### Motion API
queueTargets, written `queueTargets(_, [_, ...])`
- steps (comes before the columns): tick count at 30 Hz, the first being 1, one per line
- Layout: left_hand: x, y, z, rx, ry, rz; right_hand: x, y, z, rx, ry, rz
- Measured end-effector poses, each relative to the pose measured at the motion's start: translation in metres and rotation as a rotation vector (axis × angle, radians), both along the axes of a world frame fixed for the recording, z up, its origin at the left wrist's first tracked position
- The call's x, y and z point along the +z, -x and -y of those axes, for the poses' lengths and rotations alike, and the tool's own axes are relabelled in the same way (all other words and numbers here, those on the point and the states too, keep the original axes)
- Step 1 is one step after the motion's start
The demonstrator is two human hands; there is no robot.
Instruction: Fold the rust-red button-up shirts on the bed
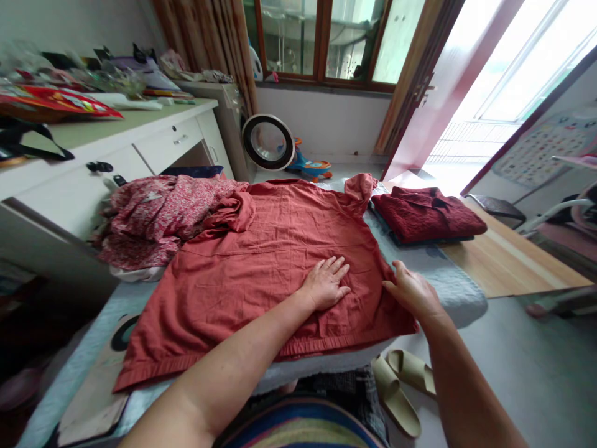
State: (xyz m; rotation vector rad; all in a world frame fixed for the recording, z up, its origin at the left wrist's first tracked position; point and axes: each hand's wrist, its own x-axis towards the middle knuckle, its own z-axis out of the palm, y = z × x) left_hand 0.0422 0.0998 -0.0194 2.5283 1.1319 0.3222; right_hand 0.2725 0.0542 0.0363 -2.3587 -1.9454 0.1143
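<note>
A rust-red jacket [280, 274] lies spread out on the light blue bed cover, its gathered hem towards me and its sleeves bunched at the far corners. My left hand [326, 283] rests flat on the jacket, right of its middle, with the fingers spread. At the jacket's right side edge is my right hand [415, 291]. Its thumb touches the cloth and stands apart from the index finger; the other fingers are mostly hidden.
A heap of pink-patterned cloth [172, 214] lies on the left, near a white cabinet [181, 143]. Folded dark red clothing [429, 214] sits at the right, beside a wooden board [508, 255]. Slippers [396, 398] stand on the floor; a washer's round door [268, 142] hangs open behind.
</note>
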Motion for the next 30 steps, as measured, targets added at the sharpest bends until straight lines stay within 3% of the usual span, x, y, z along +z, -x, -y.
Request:
queueTargets(3, [0.006,0.004,-0.004,-0.008,0.167,0.122,0.006,0.002,0.000,0.074,0.035,-0.272])
queueTargets(8, [0.025,0.017,-0.001,-0.088,0.550,0.514,0.019,0.032,-0.013,0.128,0.007,-1.197])
queueTargets(11, [0.033,0.019,0.012,-0.155,0.614,0.698,0.024,0.062,-0.022,0.067,-0.047,-1.568])
queueTargets(13, [0.034,0.014,0.021,-0.084,0.584,0.847,0.025,0.080,-0.027,0.085,-0.093,-1.694])
queueTargets(17, [0.028,0.006,0.022,0.363,0.580,1.145,0.025,0.097,-0.035,0.177,-0.101,-1.699])
queueTargets(19, [0.025,0.009,0.014,0.477,0.636,1.287,0.021,0.092,-0.038,0.210,-0.156,-1.655])
queueTargets(21, [0.024,0.019,0.003,0.576,0.669,1.428,0.012,0.081,-0.040,0.184,-0.259,-1.549])
queueTargets(24, [0.021,0.038,-0.014,0.835,0.718,1.582,-0.009,0.064,-0.043,0.105,-0.375,-1.281])
queueTargets(26, [0.020,0.048,-0.022,0.917,0.767,1.625,-0.025,0.061,-0.043,0.101,-0.384,-1.123])
queueTargets(30, [0.018,0.054,-0.026,0.910,0.857,1.713,-0.041,0.074,-0.044,0.175,-0.399,-0.948])
